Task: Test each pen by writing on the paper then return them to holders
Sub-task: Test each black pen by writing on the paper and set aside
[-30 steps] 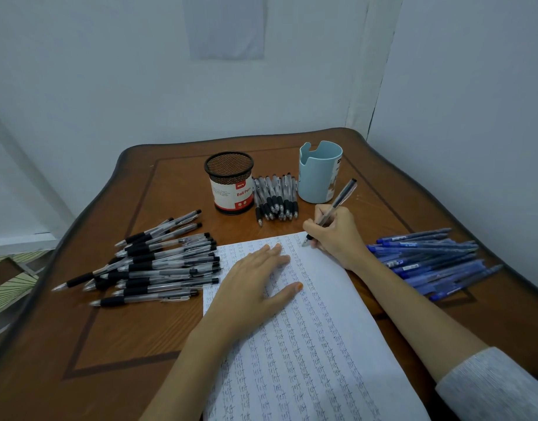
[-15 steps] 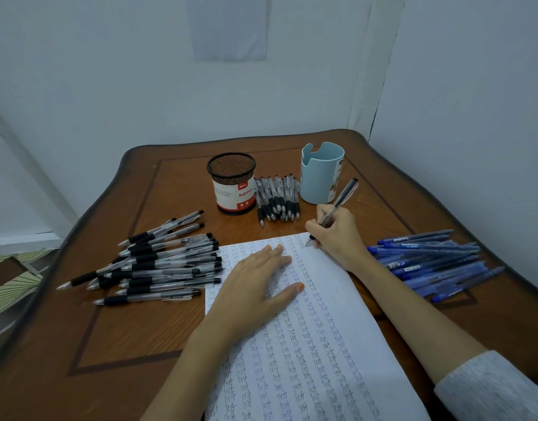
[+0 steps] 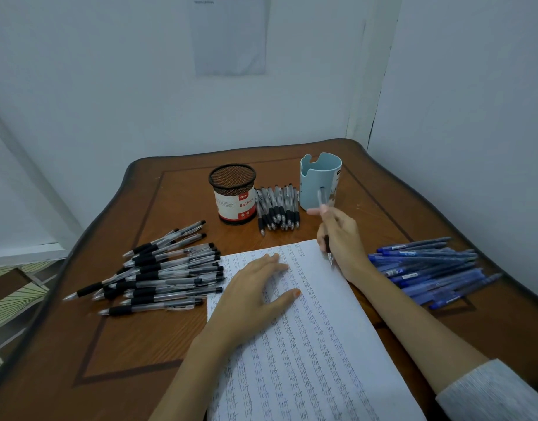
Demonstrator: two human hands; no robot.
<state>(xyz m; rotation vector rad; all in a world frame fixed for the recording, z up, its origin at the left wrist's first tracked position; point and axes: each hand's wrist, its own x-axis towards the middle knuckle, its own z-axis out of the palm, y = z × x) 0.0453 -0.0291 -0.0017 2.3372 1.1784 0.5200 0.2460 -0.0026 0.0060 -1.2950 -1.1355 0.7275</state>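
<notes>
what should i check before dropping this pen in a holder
1. Pen gripped in right hand: ok.
2. Tip lifted off the paper: cannot tell, it sits right at the sheet's edge.
3. Left hand flat on the paper, holding it down: ok.
4. Mesh holder upright and open: ok.
5. Blue holder upright and open: ok.
6. Path to the holders clear: not ok, a row of grey pens lies between them, close to the hand.
</notes>
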